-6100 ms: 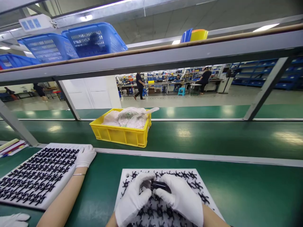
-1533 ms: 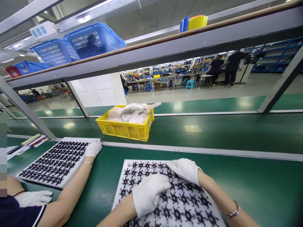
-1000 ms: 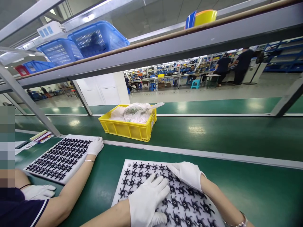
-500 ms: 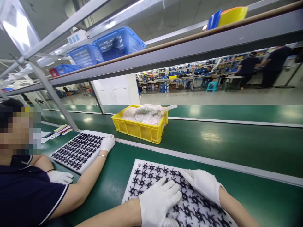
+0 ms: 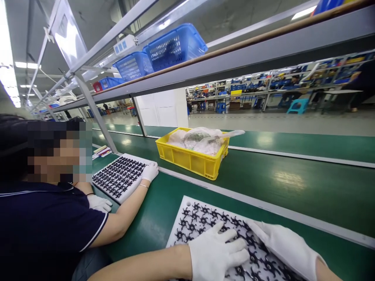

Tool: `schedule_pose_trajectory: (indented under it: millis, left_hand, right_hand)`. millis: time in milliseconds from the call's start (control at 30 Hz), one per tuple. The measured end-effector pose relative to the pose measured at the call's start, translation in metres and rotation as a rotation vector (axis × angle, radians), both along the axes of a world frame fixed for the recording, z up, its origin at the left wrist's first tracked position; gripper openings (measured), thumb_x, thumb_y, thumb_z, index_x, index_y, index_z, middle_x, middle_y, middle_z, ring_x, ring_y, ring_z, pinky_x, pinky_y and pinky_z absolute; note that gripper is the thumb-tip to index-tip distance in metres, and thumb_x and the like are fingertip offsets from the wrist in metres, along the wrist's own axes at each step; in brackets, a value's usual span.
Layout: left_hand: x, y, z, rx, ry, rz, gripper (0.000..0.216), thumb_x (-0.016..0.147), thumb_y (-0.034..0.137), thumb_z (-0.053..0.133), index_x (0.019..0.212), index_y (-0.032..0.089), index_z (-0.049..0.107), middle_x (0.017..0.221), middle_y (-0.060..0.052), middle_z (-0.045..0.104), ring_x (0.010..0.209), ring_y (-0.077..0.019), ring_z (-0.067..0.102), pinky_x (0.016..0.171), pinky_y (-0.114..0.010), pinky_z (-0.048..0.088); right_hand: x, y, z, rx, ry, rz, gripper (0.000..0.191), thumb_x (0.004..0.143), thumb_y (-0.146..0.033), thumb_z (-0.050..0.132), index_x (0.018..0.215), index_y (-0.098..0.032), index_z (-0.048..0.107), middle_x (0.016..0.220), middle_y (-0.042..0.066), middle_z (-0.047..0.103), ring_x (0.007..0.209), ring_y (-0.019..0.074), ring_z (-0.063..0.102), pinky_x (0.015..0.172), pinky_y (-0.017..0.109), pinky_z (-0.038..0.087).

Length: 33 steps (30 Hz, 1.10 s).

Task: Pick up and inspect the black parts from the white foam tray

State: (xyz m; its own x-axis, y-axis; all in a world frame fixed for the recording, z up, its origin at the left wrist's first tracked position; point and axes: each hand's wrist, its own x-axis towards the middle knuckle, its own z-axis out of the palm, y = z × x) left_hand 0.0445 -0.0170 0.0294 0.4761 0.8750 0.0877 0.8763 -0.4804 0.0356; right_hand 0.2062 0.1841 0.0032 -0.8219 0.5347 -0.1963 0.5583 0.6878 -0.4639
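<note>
Both gloved hands are lying flat and unclenched, gripping nothing: the left hand [image 5: 215,253] is spreading its fingers over the black star-shaped parts [image 5: 202,223] on the white tray [image 5: 181,212], the right hand [image 5: 285,246] is pressing beside it. The tray's near edge is running out of frame. To the left, a co-worker's hand [image 5: 150,171] is resting on a second tray [image 5: 121,177]. A yellow crate [image 5: 191,160] of bagged items is sitting on the green belt [image 5: 293,183] beyond.

Two white-gloved hands — left hand [image 5: 215,253] flat, fingers spread, right hand [image 5: 285,248] palm-down, forearms bare
</note>
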Motion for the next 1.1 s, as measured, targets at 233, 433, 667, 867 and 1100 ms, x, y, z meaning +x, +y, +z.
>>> schedule_pose_trajectory:
  millis: [233, 433, 667, 867, 1100]
  left_hand:
    - [-0.001, -0.005, 0.005, -0.052, -0.214, 0.111, 0.072, 0.086, 0.062, 0.039, 0.138, 0.014, 0.029, 0.14, -0.015, 0.038, 0.131, -0.032, 0.031, 0.111, -0.049, 0.016]
    - [-0.011, -0.007, 0.002, -0.108, -0.244, 0.143, 0.074, 0.089, 0.059, 0.035, 0.145, 0.016, 0.014, 0.151, -0.014, 0.016, 0.138, -0.0333, 0.015, 0.112, -0.052, 0.015]
    - [-0.006, -0.008, -0.001, -0.123, -0.181, 0.14, 0.067, 0.09, 0.058, 0.033, 0.142, 0.017, 0.024, 0.148, -0.013, 0.024, 0.136, -0.0326, 0.02, 0.11, -0.052, 0.017]
    - [0.005, 0.015, -0.006, -0.019, -0.137, 0.173, 0.028, 0.09, 0.039, 0.046, 0.105, 0.018, 0.054, 0.106, -0.007, 0.059, 0.101, -0.023, 0.051, 0.093, -0.038, 0.038]
    - [0.024, 0.041, -0.015, 0.008, 0.033, 0.123, 0.011, 0.088, 0.029, 0.049, 0.087, 0.019, 0.053, 0.084, -0.002, 0.057, 0.081, -0.0192, 0.054, 0.075, -0.033, 0.042]
  right_hand:
    - [0.0, -0.012, 0.008, 0.103, -0.1, -0.048, 0.053, 0.092, -0.058, 0.023, 0.106, -0.035, 0.068, 0.103, 0.003, 0.068, 0.101, 0.0326, 0.059, 0.085, 0.043, 0.044]
    - [0.004, -0.016, 0.013, 0.108, -0.078, -0.047, 0.054, 0.092, -0.059, 0.023, 0.103, -0.033, 0.069, 0.1, 0.004, 0.069, 0.093, 0.032, 0.062, 0.076, 0.04, 0.045]
    - [0.003, -0.021, 0.018, 0.116, -0.065, -0.042, 0.056, 0.093, -0.059, 0.023, 0.106, -0.029, 0.069, 0.099, 0.007, 0.069, 0.093, 0.032, 0.061, 0.076, 0.038, 0.044]
    - [0.005, -0.023, 0.022, 0.111, -0.06, -0.053, 0.055, 0.094, -0.058, 0.024, 0.094, -0.03, 0.071, 0.088, 0.003, 0.07, 0.084, 0.0272, 0.063, 0.07, 0.033, 0.043]
    - [0.009, -0.024, 0.022, 0.126, -0.039, -0.05, 0.055, 0.094, -0.057, 0.025, 0.087, -0.029, 0.071, 0.086, 0.003, 0.07, 0.08, 0.0252, 0.063, 0.065, 0.03, 0.041]
